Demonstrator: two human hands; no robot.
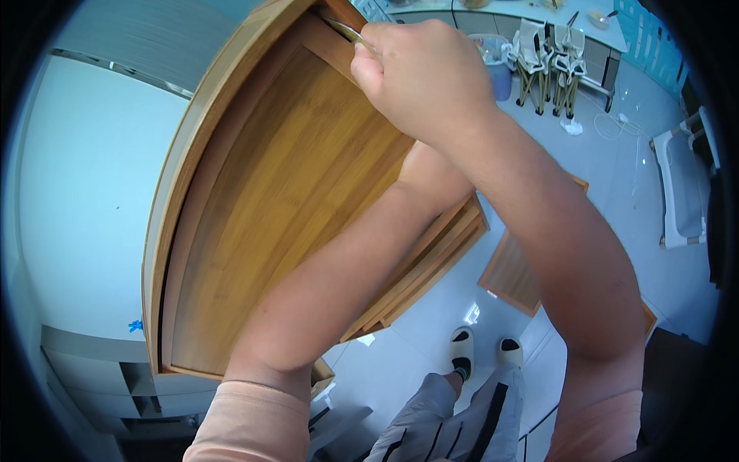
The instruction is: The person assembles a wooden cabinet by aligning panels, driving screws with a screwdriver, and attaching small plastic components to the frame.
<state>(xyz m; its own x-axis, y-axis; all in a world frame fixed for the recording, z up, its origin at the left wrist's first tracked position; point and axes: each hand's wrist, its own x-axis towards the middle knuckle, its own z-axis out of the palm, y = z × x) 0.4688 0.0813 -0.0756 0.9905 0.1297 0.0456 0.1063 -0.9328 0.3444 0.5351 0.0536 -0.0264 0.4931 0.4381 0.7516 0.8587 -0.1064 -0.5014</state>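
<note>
Wooden furniture rises over glossy floor tiles.

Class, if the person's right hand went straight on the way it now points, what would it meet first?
Probably the upper corner of the wooden frame, up and left in the picture; the thin item in the right hand leads that way. Depth is unclear.

No readable text, labels, numbers or signs.
</note>
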